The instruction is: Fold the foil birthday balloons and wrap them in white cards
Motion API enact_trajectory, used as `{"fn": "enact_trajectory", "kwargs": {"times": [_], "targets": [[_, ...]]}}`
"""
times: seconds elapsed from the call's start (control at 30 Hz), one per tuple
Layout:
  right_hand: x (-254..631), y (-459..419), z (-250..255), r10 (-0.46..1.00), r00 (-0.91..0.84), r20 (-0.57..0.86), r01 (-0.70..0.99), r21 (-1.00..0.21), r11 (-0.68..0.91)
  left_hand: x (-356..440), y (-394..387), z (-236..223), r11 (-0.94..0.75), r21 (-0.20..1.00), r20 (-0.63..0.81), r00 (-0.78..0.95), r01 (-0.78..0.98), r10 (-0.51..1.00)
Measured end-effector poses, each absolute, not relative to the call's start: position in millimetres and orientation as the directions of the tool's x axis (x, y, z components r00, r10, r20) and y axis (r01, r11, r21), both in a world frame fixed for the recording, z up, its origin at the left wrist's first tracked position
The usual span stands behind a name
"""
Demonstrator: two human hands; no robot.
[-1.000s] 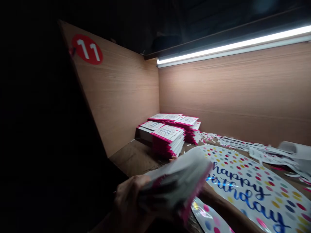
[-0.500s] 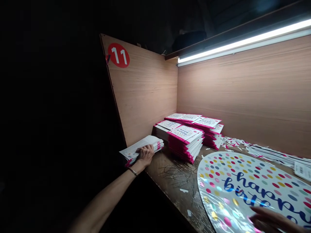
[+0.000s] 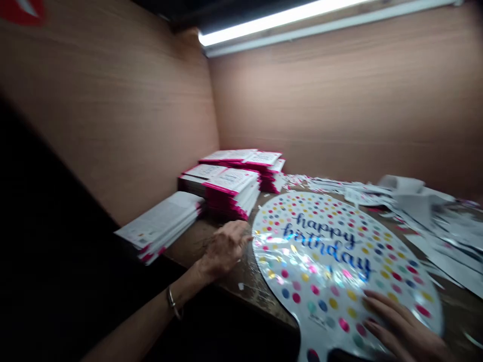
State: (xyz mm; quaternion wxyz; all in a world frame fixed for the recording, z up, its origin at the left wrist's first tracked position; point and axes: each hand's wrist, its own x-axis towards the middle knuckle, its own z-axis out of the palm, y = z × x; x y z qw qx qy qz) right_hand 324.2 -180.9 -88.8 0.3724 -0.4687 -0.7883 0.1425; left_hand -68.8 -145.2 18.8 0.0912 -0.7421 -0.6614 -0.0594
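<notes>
A round silver foil balloon (image 3: 324, 266) printed with "happy birthday" and coloured dots lies flat on the wooden table (image 3: 190, 241). My right hand (image 3: 403, 329) rests on its lower right part with the fingers apart. My left hand (image 3: 226, 249), with a metal bangle on the wrist, holds nothing visible, and its fingertips reach the balloon's left rim. Whether they pinch the foil I cannot tell. To the left of that hand, a stack of flat printed packets (image 3: 160, 226) with pink edges lies at the table's edge, untouched by either hand.
Larger stacks of pink-edged packets (image 3: 230, 191) stand in the back corner between two wooden walls (image 3: 113, 115). White scraps and film strips (image 3: 426, 216) lie heaped at the right. A lit tube lamp (image 3: 279, 20) runs along the top.
My left hand has let go of the packet stack and moved right to the balloon's rim. My right hand now rests on the balloon. The view has swung to the right.
</notes>
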Motion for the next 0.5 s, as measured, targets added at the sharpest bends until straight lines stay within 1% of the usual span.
{"fn": "enact_trajectory", "kwargs": {"times": [0.03, 0.07, 0.1, 0.13, 0.17, 0.23, 0.3, 0.5], "targets": [[319.9, -187.9, -80.6, 0.848, -0.303, 0.436, 0.693, -0.51, 0.51, -46.8, -146.3, 15.2, -0.31, -0.004, 0.181, 0.305, 0.951, 0.935], [313.1, -193.3, -73.6, 0.842, -0.321, 0.434, 0.729, -0.454, 0.513, -26.7, -147.0, 10.3, -0.487, 0.048, 0.164, 0.475, 0.872, 0.865], [304.9, -197.5, -68.2, 0.834, -0.347, 0.429, 0.75, -0.407, 0.521, -9.3, -147.1, 4.3, -0.62, 0.091, 0.156, 0.603, 0.779, 0.782], [296.0, -200.8, -64.6, 0.832, -0.364, 0.419, 0.764, -0.377, 0.524, 4.8, -146.4, -2.5, -0.706, 0.125, 0.145, 0.691, 0.698, 0.708], [287.0, -203.4, -62.7, 0.83, -0.38, 0.408, 0.769, -0.358, 0.529, 15.5, -145.0, -9.8, -0.75, 0.147, 0.121, 0.741, 0.645, 0.66], [270.8, -207.3, -62.3, 0.841, -0.388, 0.377, 0.776, -0.358, 0.519, 27.4, -141.3, -24.0, -0.762, 0.171, 0.048, 0.768, 0.624, 0.639], [258.0, -208.8, -63.6, 0.858, -0.368, 0.358, 0.773, -0.395, 0.496, 30.7, -139.2, -35.2, -0.752, 0.186, 0.0, 0.766, 0.632, 0.643], [240.3, -201.1, -59.0, 0.882, -0.393, 0.261, 0.638, -0.614, 0.465, 31.3, -145.7, -43.4, -0.721, 0.218, 0.009, 0.737, 0.658, 0.676]]}}
